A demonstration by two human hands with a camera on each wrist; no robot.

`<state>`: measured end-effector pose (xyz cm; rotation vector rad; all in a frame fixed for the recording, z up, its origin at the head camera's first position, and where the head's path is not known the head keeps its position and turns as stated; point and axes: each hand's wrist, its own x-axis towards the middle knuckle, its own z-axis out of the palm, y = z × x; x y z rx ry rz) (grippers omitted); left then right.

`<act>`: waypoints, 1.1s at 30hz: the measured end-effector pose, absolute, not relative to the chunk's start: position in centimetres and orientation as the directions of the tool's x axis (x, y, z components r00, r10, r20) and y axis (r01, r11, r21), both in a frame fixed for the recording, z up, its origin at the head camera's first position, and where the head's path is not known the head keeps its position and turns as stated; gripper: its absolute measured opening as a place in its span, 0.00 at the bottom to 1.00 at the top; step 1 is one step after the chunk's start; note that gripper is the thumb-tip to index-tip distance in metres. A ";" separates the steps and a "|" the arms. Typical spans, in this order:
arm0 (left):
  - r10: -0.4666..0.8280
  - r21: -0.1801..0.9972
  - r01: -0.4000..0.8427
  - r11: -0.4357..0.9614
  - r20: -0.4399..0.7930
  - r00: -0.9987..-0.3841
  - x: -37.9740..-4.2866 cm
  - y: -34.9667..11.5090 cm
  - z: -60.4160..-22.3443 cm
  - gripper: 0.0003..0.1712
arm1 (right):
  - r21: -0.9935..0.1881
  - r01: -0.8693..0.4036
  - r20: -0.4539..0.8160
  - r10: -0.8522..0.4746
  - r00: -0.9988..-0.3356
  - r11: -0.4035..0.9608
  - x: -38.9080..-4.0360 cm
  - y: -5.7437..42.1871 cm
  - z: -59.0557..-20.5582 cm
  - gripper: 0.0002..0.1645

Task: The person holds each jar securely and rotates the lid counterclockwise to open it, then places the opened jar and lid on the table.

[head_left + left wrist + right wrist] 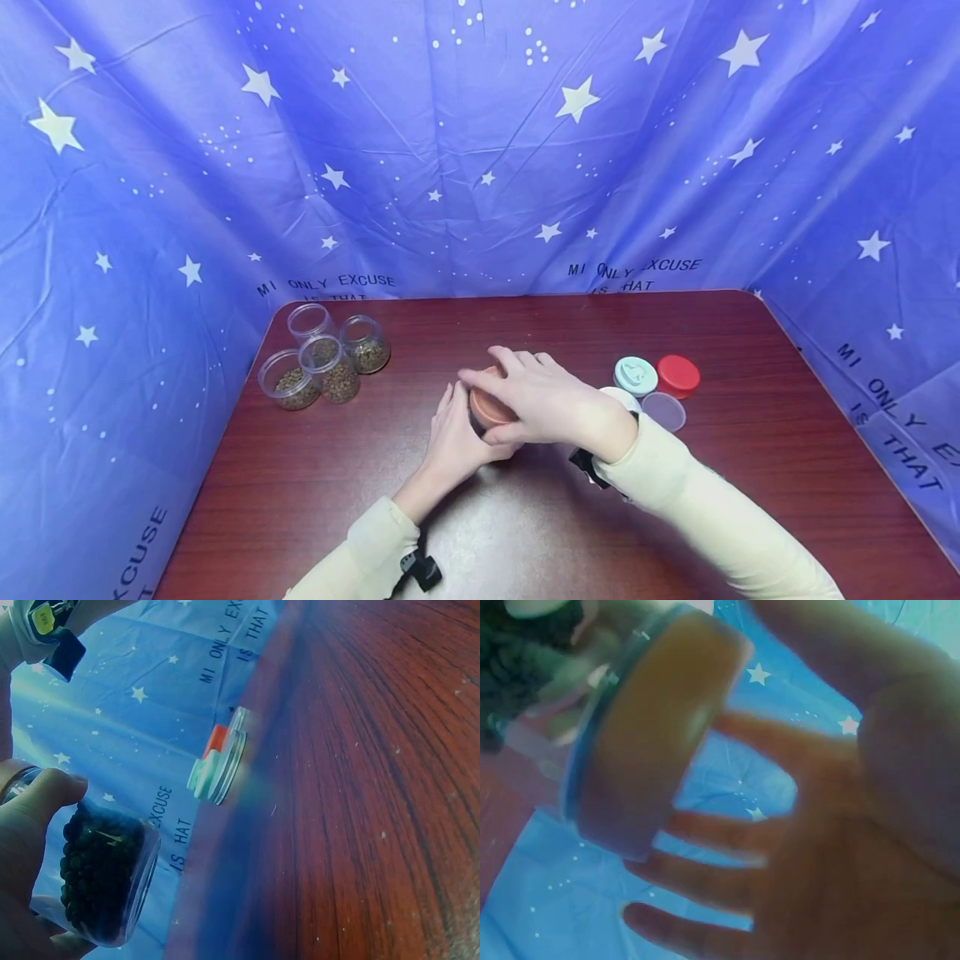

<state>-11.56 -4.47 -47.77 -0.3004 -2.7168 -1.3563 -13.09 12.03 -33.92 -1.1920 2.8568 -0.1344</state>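
Observation:
Near the middle of the table, my left hand [456, 435] grips a clear jar [109, 874] by its side, thumb on one side and fingers on the other. Small dark round pellets fill much of the jar. An orange-brown lid [656, 727] sits on its mouth, and part of it shows between the hands in the head view. My right hand [551, 400] reaches over from the right and grips the lid, its thumb at the near side and the fingers spread across the far side. The right wrist view is blurred.
Several clear open jars [341, 381] with brownish pellets stand together at the table's left. At the right lie a mint-green lid [635, 377], a red lid [678, 377], a translucent disc [664, 412] and a white lid [624, 398], partly behind the right wrist. A starry blue curtain [450, 167] surrounds the table.

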 end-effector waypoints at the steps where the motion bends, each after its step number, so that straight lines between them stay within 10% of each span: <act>1: 0.133 0.780 0.219 0.587 0.174 -0.976 -11.6 -4.4 -47.8 0.59 | -0.062 -0.693 0.043 -0.691 -0.721 0.719 -13.0 11.8 -34.1 0.47; 11: 0.147 0.777 0.280 0.563 0.239 -0.960 -11.7 -4.3 -47.8 0.52 | 0.025 -0.519 0.173 -0.516 -0.839 0.854 -12.2 10.3 -35.2 0.36; 33: 0.144 0.785 0.260 0.563 0.217 -0.965 -11.3 -4.4 -47.9 0.57 | -0.109 -0.722 -0.127 -0.730 -0.672 0.683 -13.1 11.7 -32.7 0.39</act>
